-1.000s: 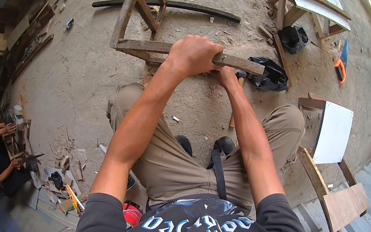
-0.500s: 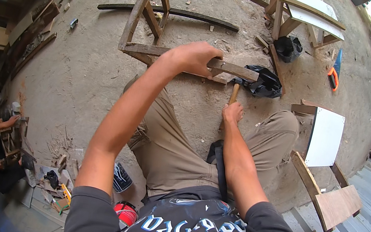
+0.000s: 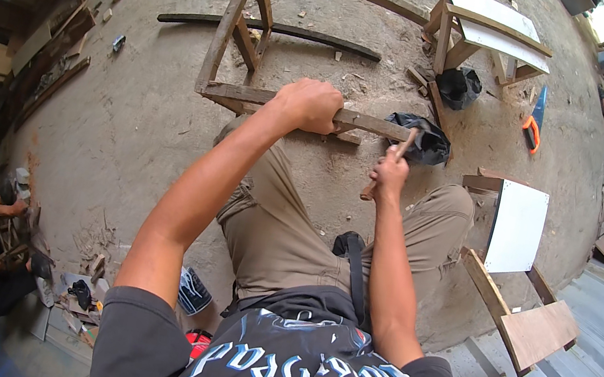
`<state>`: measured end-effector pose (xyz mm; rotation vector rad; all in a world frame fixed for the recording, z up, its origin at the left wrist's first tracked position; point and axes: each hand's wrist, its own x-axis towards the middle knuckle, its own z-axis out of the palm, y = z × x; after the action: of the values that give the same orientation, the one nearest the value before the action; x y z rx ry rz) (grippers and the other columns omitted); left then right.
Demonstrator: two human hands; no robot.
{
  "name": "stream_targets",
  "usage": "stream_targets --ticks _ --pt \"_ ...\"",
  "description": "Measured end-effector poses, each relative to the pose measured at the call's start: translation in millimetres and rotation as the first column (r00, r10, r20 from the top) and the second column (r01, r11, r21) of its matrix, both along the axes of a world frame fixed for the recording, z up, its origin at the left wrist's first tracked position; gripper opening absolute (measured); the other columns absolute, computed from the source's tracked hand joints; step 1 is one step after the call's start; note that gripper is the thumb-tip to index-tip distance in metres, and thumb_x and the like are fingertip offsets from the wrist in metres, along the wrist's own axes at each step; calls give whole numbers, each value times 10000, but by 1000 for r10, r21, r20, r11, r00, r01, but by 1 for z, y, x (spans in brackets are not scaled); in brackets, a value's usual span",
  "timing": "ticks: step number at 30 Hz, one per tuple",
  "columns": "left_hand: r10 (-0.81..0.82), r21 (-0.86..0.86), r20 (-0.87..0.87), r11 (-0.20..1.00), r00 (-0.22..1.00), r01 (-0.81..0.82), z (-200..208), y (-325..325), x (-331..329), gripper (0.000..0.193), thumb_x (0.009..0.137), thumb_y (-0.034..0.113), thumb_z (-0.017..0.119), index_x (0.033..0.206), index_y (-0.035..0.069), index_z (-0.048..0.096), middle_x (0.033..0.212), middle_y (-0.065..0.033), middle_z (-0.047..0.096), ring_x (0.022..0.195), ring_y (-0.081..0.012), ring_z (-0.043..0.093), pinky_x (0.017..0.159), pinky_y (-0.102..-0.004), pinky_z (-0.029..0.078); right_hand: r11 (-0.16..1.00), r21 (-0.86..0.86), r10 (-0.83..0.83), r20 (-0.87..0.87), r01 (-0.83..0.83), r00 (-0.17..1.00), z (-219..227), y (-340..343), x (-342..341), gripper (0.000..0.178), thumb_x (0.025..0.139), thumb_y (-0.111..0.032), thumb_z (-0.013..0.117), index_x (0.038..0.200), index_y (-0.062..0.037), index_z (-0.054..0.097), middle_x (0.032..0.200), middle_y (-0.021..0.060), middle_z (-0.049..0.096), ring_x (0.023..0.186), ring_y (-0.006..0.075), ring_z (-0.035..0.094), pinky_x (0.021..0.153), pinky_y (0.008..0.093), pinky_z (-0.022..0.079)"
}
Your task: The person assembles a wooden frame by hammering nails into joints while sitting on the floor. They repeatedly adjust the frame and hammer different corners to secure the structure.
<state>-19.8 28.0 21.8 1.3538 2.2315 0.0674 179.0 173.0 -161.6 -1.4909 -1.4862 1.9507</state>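
My left hand (image 3: 312, 105) is closed over the near bar (image 3: 374, 124) of a rough wooden frame (image 3: 229, 22), knuckles up, partway along it. My right hand (image 3: 389, 173) grips a hammer (image 3: 405, 144) by its wooden handle. The handle slants up past the bar's right end, and its lower end sticks out below my fist. The hammer's head is hard to make out against the black plastic bag (image 3: 429, 145) behind it. Both hands are above my bent knees.
A white-topped wooden piece (image 3: 499, 31) stands at the far right, near an orange-handled saw (image 3: 537, 121). Another white-panelled piece (image 3: 517, 226) lies to my right. A dark wood strip (image 3: 321, 36) rests on the floor. One person works at lower left, another at far right.
My right hand has risen slightly, and the hammer now tilts to the right, up to the bar's end. My left hand has closed more tightly over the bar.
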Motion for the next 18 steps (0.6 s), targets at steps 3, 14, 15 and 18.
stream_targets --ticks 3,14,15,18 --pt "21 -11 10 1000 1000 -21 -10 -6 -2 327 766 356 734 869 46 716 888 -192 707 888 -367 681 804 -466 542 992 56 -92 -259 110 962 117 -26 12 263 1048 -313 469 1086 -53 473 637 -31 397 426 42 356 354 232 334" --pt "75 -38 53 997 996 -73 -3 0 1 314 761 312 720 899 30 730 926 -183 716 921 -367 683 824 -459 551 705 409 572 157 -580 805 244 -65 63 276 1045 -254 495 1124 1 566 660 -12 480 577 67 430 512 259 352" --pt "73 -31 58 997 996 -72 0 0 1 301 755 292 718 900 29 732 933 -183 716 924 -368 684 826 -457 552 703 419 571 147 -574 807 244 -66 63 277 1048 -256 491 1126 -2 567 659 -40 459 578 45 405 501 239 330" --pt "84 -27 78 996 993 -82 0 -1 0 269 734 236 709 899 25 735 952 -185 717 933 -368 685 828 -454 555 644 455 592 211 -614 778 252 -71 58 269 1046 -242 493 1128 3 568 645 -12 463 573 63 420 506 258 351"
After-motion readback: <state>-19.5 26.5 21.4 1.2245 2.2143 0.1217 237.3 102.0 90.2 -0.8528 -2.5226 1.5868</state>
